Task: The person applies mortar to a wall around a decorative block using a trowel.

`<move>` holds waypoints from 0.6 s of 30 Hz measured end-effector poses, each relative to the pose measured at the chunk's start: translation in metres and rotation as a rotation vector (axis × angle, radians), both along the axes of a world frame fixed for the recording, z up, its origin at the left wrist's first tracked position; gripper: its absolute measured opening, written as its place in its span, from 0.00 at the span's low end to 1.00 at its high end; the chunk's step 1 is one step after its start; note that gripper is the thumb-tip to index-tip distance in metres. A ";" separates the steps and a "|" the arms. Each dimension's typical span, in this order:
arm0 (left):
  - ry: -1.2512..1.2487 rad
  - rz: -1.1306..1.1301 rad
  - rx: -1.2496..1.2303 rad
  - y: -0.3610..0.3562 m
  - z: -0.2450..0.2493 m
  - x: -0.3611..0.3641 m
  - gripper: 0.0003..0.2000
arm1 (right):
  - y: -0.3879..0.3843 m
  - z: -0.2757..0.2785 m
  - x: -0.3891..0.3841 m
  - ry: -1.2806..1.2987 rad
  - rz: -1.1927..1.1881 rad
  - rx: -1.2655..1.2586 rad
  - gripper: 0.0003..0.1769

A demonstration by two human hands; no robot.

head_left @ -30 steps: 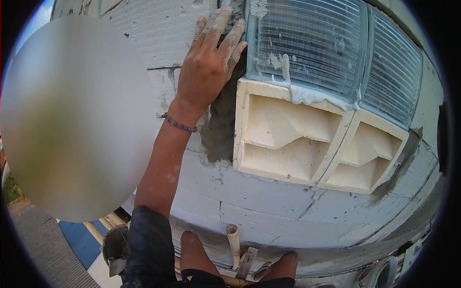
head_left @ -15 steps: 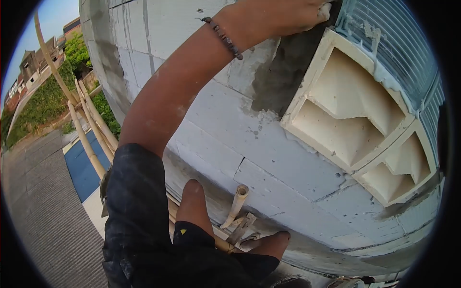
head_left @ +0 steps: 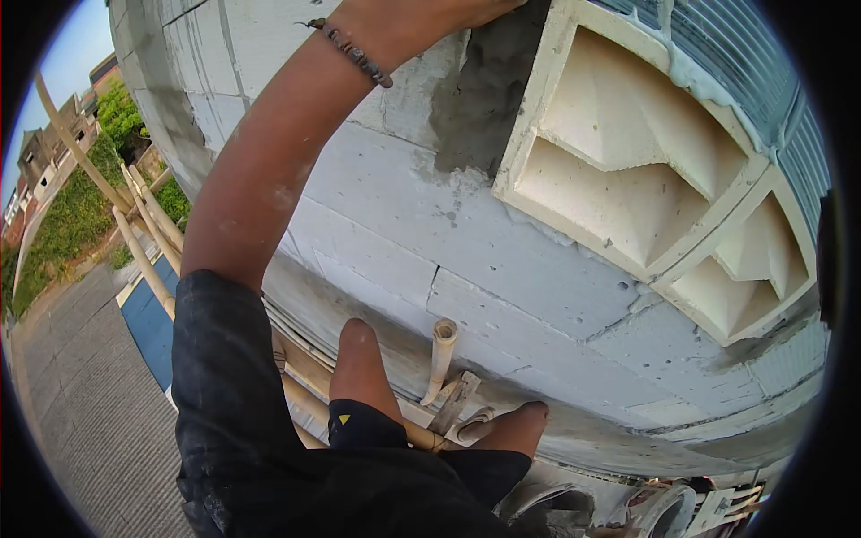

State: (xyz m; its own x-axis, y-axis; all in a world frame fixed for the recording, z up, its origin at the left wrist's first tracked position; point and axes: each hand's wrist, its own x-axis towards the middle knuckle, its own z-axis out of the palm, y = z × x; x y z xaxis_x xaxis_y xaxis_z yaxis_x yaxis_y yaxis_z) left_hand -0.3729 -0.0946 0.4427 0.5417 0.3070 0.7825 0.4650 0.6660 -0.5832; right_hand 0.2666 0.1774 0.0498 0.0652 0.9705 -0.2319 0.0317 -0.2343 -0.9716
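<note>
My left hand [head_left: 439, 16] reaches across the top of the head view, a dark beaded bracelet [head_left: 350, 54] round its wrist. The frame's upper edge cuts off the fingers, so what they hold, if anything, is hidden. Just below the hand, a patch of wet grey mortar [head_left: 489, 90] covers the pale block wall [head_left: 359, 224]. Right of this patch, a cream vent block [head_left: 619, 193] with angled openings is set in the wall, and a second vent block [head_left: 740, 255] adjoins it. Ribbed clear sheeting [head_left: 726, 45] lies along their upper side. My right hand is out of view.
Bamboo scaffold poles [head_left: 148, 255] run along the left, and an upright bamboo stub [head_left: 439, 359] stands near my knees. Far below lies a corrugated roof [head_left: 99, 412] beside a blue panel [head_left: 151, 314]. Round openings [head_left: 668, 516] show at the bottom right.
My view has shifted, so the wall and vent blocks appear farther left. My left hand has moved left and up in view, and its curled fingers, partly visible earlier, are now cut off.
</note>
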 end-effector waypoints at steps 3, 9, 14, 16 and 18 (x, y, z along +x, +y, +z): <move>-0.173 0.058 0.026 -0.009 -0.011 0.015 0.26 | -0.001 -0.002 0.006 -0.012 -0.003 -0.015 0.19; -0.429 0.180 -0.102 -0.026 -0.049 0.021 0.30 | -0.003 -0.017 0.031 -0.061 -0.019 -0.038 0.18; -0.279 0.238 -0.064 -0.018 -0.057 -0.001 0.30 | 0.009 -0.059 0.079 -0.095 0.009 -0.041 0.17; -0.325 0.224 -0.098 -0.019 -0.056 0.013 0.30 | -0.001 -0.079 0.070 -0.057 -0.012 0.166 0.22; -0.332 0.235 -0.103 -0.028 -0.055 0.006 0.27 | -0.010 -0.068 0.053 -0.108 -0.039 0.078 0.25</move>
State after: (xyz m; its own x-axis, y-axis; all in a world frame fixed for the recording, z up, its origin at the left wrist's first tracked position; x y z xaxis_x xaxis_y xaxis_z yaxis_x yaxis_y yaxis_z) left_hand -0.3670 -0.1224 0.3882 0.1717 0.4777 0.8616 0.4814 0.7224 -0.4965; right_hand 0.3200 0.1679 -0.0186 0.1239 0.9816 -0.1452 0.1296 -0.1611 -0.9784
